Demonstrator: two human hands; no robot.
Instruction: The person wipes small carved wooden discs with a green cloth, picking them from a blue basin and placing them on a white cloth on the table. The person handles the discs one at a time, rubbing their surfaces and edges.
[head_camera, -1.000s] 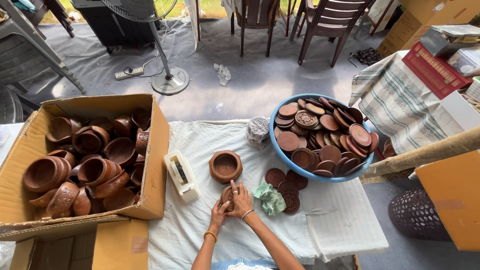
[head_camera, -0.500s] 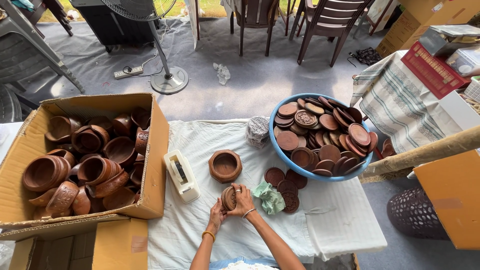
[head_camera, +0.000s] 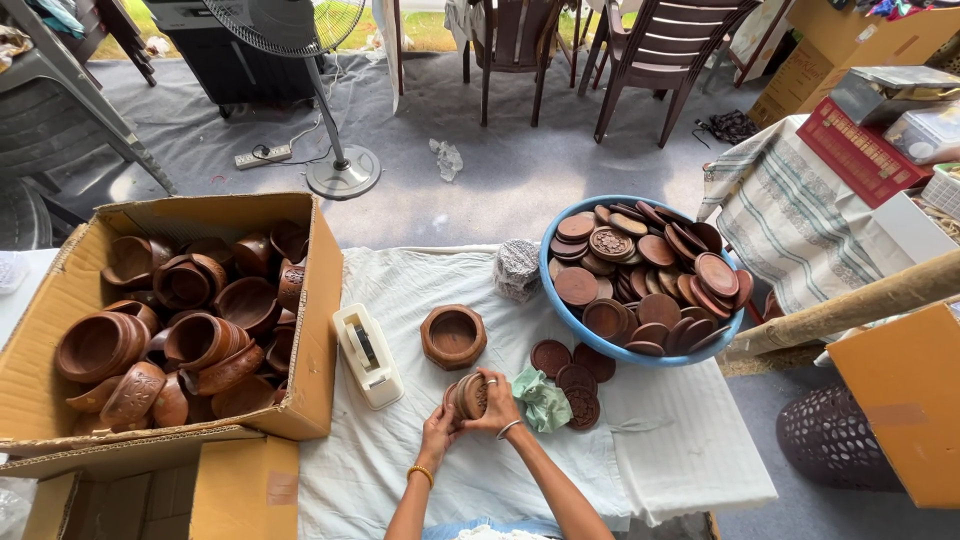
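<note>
Both forearms rise from the bottom edge and meet over the white cloth (head_camera: 480, 470), where the left hand (head_camera: 440, 428) and right hand (head_camera: 497, 400) close around a small carved wooden bowl (head_camera: 468, 396). It is turned on its side, its axis roughly level and running left to right. The left fingers cup it from below; the right fingers curl over its top. Just beyond stands an upright open wooden bowl (head_camera: 453, 336), with a tape dispenser (head_camera: 366, 354) to the left. Farther right sits a blue basin (head_camera: 580, 310) heaped with round wooden lids (head_camera: 650, 275).
</note>
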